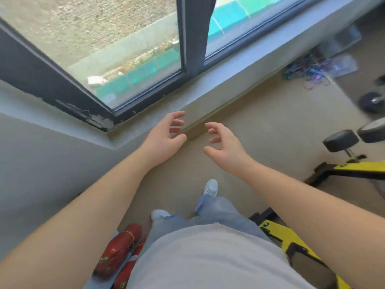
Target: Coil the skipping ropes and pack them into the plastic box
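both hands, left hand (164, 136) and right hand (224, 147), loose-fingered and holding nothing; skipping ropes (308, 73) lie tangled way off front-right, right hand nearer.

I read location as gym or fitness room. Evidence:
- dumbbell (371, 101) on floor (260, 122) at 3 o'clock
- black roller pads (340, 140) on yellow-black bench frame (362, 166), 3 to 4 o'clock
- tangled skipping ropes (308, 73) at 2 o'clock, near wall base
- large dark-framed window (125, 59) at 11 o'clock
- at 7 o'clock, red cylinders (118, 249), type unclear to me
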`<action>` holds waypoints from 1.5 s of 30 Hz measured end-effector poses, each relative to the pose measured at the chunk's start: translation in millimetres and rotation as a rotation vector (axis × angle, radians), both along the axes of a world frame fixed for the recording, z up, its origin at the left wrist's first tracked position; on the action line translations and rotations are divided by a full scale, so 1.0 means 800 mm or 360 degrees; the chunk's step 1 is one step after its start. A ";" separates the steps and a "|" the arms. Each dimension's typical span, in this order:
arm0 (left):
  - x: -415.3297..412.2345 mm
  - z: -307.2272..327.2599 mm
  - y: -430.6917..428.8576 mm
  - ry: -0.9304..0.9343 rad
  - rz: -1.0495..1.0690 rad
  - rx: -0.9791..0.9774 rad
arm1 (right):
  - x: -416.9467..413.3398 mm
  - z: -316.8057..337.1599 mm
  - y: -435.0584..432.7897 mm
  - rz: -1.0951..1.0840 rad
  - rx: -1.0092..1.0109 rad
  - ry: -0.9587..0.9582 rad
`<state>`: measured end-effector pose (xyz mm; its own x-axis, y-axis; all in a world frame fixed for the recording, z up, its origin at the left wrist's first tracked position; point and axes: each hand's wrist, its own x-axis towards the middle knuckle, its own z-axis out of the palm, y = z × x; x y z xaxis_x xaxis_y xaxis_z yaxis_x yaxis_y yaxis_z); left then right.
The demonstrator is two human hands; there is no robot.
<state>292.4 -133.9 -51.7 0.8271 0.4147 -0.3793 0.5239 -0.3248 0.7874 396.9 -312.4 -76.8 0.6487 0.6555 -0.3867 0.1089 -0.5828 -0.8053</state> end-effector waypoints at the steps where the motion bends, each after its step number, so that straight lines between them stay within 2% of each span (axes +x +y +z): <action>1: 0.021 -0.002 -0.010 0.0004 -0.0032 -0.0010 | 0.015 -0.003 -0.014 -0.0048 -0.0001 -0.0002; 14: 0.294 -0.004 -0.100 0.0058 -0.0634 0.0003 | 0.177 -0.029 -0.159 -0.0810 0.0000 0.0007; 27: 0.631 -0.019 -0.176 -0.0049 -0.1326 -0.0071 | 0.388 -0.028 -0.211 -0.1546 -0.0076 -0.0032; 37: 0.842 0.003 -0.187 -0.0013 -0.1533 -0.0174 | 0.563 0.007 -0.210 -0.1801 -0.0172 -0.0095; 45: 0.939 -0.019 -0.237 0.0129 -0.1624 -0.0084 | 0.686 -0.006 -0.275 -0.1876 -0.0237 0.0250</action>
